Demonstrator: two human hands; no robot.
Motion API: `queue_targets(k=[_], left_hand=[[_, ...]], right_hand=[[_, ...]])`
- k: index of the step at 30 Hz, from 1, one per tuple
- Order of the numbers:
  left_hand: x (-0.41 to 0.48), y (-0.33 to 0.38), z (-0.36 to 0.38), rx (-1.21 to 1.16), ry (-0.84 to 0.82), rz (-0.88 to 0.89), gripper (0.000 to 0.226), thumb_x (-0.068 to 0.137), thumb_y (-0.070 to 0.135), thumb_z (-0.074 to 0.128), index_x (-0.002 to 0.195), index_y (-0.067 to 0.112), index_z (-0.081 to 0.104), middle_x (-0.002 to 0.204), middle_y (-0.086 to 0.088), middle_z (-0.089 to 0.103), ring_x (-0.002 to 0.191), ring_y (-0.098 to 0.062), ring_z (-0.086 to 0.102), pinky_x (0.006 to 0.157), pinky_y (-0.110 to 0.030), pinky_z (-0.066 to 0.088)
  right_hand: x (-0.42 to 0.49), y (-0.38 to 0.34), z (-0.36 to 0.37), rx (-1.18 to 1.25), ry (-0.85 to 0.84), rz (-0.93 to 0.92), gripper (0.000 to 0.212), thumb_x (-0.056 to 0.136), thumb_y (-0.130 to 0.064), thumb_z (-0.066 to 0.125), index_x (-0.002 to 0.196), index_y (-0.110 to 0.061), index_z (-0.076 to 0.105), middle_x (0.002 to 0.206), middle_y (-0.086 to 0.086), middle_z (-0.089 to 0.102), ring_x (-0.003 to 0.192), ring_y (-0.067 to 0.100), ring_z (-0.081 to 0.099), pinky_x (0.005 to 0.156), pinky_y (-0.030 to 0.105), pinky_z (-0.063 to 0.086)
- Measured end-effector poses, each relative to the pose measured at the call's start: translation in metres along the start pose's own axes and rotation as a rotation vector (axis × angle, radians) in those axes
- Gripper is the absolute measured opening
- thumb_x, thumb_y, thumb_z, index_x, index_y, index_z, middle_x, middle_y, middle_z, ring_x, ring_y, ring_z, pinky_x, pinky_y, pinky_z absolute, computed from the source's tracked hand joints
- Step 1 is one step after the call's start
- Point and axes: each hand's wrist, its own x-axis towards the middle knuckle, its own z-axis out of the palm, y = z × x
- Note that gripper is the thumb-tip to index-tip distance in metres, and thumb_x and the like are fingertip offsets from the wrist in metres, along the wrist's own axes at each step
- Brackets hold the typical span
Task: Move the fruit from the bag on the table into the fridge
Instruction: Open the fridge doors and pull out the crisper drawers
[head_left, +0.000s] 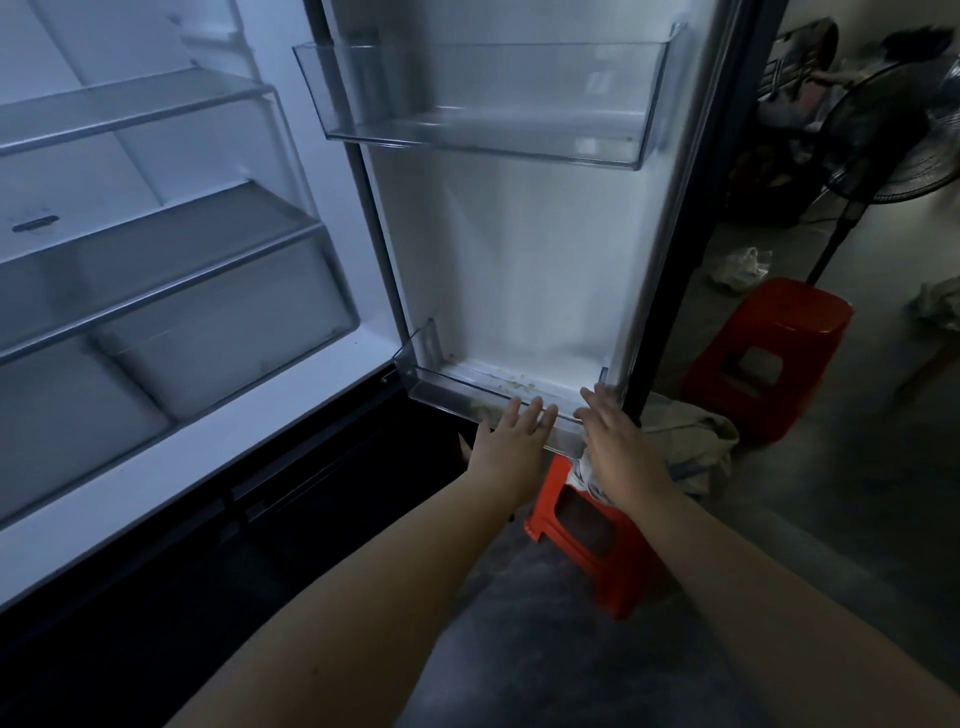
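Observation:
The fridge stands open, its glass shelves (156, 244) bare and its door (524, 249) swung out to the right. My left hand (511, 439) and my right hand (618, 441) reach side by side to the clear lower door bin (467, 397), fingers straight, touching its front rim. Neither hand holds anything. Greenish specks lie in the bin's bottom. An upper door bin (483, 98) holds nothing. No fruit, bag or table is in view.
A red plastic stool (592, 525) with a light cloth (691, 441) on it stands just below the door. A second red stool (769, 353) is further right. A standing fan (883, 150), a plastic bag (740, 267) and clutter sit behind on the grey floor.

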Motion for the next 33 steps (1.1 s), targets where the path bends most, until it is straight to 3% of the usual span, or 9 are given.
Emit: queue_targets(k=[8, 15, 18, 24, 28, 33], left_hand=[[0.03, 0.021, -0.007, 0.033, 0.001, -0.04, 0.077, 0.095, 0.014, 0.04, 0.149, 0.022, -0.015, 0.157, 0.001, -0.017, 0.145, -0.024, -0.012, 0.113, -0.051, 0.017], [0.055, 0.031, -0.009, 0.049, 0.02, -0.033, 0.08, 0.093, 0.014, 0.043, 0.149, 0.022, -0.014, 0.157, 0.001, -0.017, 0.145, -0.024, -0.011, 0.114, -0.051, 0.008], [0.066, 0.033, -0.011, 0.054, 0.019, -0.027, 0.081, 0.093, 0.016, 0.044, 0.149, 0.022, -0.015, 0.157, 0.001, -0.018, 0.145, -0.024, -0.011, 0.114, -0.05, 0.007], [0.09, 0.04, -0.016, 0.082, 0.008, -0.023, 0.085, 0.092, 0.023, 0.049, 0.149, 0.019, -0.015, 0.157, 0.0, -0.017, 0.145, -0.026, -0.009, 0.115, -0.052, 0.011], [0.1, 0.043, -0.016, 0.11, 0.018, -0.031, 0.087, 0.092, 0.025, 0.049, 0.148, 0.019, -0.016, 0.157, -0.002, -0.018, 0.145, -0.028, -0.008, 0.115, -0.052, 0.011], [0.102, 0.044, -0.016, 0.148, 0.012, -0.034, 0.091, 0.09, 0.027, 0.052, 0.148, 0.018, -0.018, 0.157, -0.003, -0.018, 0.144, -0.029, -0.008, 0.115, -0.053, 0.013]], right_hand=[[0.019, 0.028, -0.01, -0.009, -0.056, 0.013, 0.054, 0.077, 0.012, 0.061, 0.127, -0.005, 0.05, 0.154, 0.011, 0.026, 0.145, 0.023, 0.013, 0.097, 0.045, 0.047], [0.037, 0.052, -0.014, -0.057, -0.058, -0.009, 0.054, 0.078, 0.013, 0.058, 0.129, -0.003, 0.05, 0.154, 0.011, 0.027, 0.145, 0.022, 0.015, 0.09, 0.037, 0.052], [0.046, 0.064, -0.015, -0.066, -0.068, -0.024, 0.053, 0.074, 0.014, 0.061, 0.124, 0.0, 0.054, 0.149, 0.015, 0.036, 0.143, 0.026, 0.022, 0.088, 0.041, 0.053], [0.065, 0.08, -0.024, -0.098, -0.09, -0.049, 0.055, 0.082, 0.013, 0.051, 0.134, -0.004, 0.043, 0.157, 0.008, 0.019, 0.146, 0.018, 0.007, 0.097, 0.032, 0.045], [0.071, 0.088, -0.027, -0.105, -0.109, -0.062, 0.056, 0.083, 0.012, 0.051, 0.135, -0.006, 0.042, 0.157, 0.008, 0.019, 0.146, 0.017, 0.006, 0.092, 0.029, 0.047], [0.073, 0.089, -0.029, -0.107, -0.118, -0.067, 0.056, 0.085, 0.011, 0.049, 0.138, -0.006, 0.039, 0.158, 0.007, 0.015, 0.146, 0.018, 0.004, 0.099, 0.027, 0.04]])
